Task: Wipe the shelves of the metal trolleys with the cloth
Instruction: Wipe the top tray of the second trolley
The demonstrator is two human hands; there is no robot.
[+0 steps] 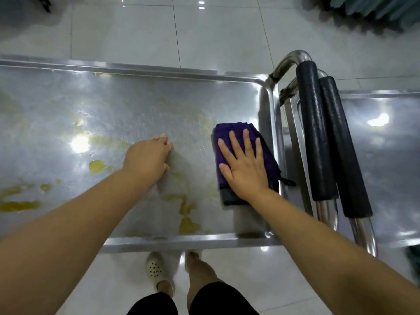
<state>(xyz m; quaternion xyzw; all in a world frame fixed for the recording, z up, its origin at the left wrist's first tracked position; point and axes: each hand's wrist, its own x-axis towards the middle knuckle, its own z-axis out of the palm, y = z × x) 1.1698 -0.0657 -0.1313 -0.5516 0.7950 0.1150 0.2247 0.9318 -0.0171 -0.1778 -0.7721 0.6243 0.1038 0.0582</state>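
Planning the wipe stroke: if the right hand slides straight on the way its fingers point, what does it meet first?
The right hand, flat on the cloth, would cross bare steel and likely meet the shelf's far rim first.

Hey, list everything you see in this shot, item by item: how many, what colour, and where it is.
trolley shelf: one, silver steel, across the middle, under both hands.
second trolley shelf: one, silver, at the right edge.
padded handles: two, black, side by side between the two shelves.
cloth: one, purple, folded, at the first shelf's right end.
stains: several, yellow, over that shelf's left and near parts.
floor tiles: white, glossy, all round.
slatted object: one, grey-green, top right corner; unclear what it is.
shoes: two, pale, on the floor by the near rim.
left hand: fingertips touching the bare shelf.
right hand: pressed flat on the cloth, fingers spread.
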